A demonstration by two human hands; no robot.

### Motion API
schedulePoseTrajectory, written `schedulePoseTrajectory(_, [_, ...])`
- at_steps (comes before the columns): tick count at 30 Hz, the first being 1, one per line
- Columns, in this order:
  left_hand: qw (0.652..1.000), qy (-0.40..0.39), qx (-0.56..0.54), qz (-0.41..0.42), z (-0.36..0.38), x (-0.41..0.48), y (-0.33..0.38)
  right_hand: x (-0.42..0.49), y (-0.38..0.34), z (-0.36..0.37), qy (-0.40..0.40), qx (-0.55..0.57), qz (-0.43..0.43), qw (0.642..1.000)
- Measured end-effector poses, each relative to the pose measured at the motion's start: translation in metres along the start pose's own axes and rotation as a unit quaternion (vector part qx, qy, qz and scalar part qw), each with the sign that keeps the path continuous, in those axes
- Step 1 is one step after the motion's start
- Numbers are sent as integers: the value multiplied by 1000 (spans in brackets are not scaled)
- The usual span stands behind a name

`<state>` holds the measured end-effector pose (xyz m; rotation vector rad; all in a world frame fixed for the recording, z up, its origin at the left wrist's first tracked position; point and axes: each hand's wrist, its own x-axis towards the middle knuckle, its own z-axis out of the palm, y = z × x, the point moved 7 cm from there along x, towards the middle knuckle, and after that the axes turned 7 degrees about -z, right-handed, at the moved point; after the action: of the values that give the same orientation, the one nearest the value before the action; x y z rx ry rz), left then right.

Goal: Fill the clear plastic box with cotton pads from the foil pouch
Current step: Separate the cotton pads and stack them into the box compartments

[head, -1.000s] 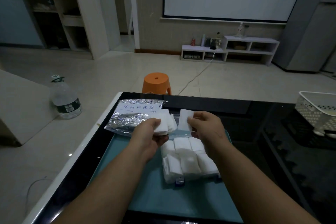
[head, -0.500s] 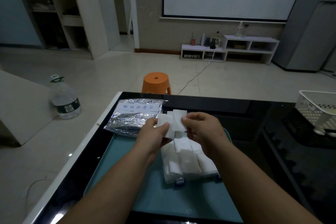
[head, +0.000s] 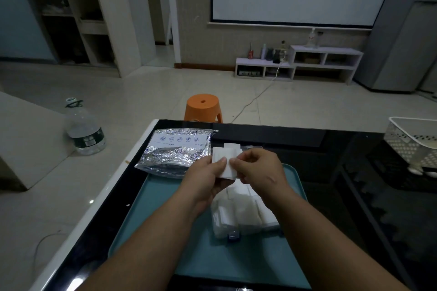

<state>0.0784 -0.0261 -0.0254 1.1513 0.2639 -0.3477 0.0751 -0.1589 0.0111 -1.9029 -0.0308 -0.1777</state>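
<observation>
The silver foil pouch (head: 175, 151) lies at the far left end of the teal tray (head: 165, 227). A clear plastic box (head: 243, 215) stands on the tray, packed with white cotton pads. Its open lid (head: 250, 147) shows behind my hands. Above the box, my left hand (head: 203, 179) grips a small stack of white cotton pads (head: 224, 160). My right hand (head: 257, 168) pinches the right edge of that stack with thumb and forefinger. Both hands meet at the pads.
The tray sits on a black glass table (head: 331, 172) with a white left edge. A white perforated basket (head: 413, 142) stands at the table's right end. An orange stool (head: 203, 107) and a large water bottle (head: 82, 127) stand on the floor beyond.
My right hand held a single pad apart from the left hand's stack. The hands have since come together, and both now hold the stack.
</observation>
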Motion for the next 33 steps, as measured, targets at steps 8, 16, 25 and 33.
schedulePoseTrajectory(8, [999,23,-22,-1,-2,0,3,5,8,-18,63,48,36,996])
schedulePoseTrajectory(16, [1000,7,-10,-17,-2,-4,2,-1,12,1,-27,120,90,988])
schedulePoseTrajectory(25, [998,55,20,11,-9,-3,7,0,11,0,-13,117,83,990])
schedulePoseTrajectory(33, [990,73,111,40,-6,-7,12,-1,10,1,-21,88,72,993])
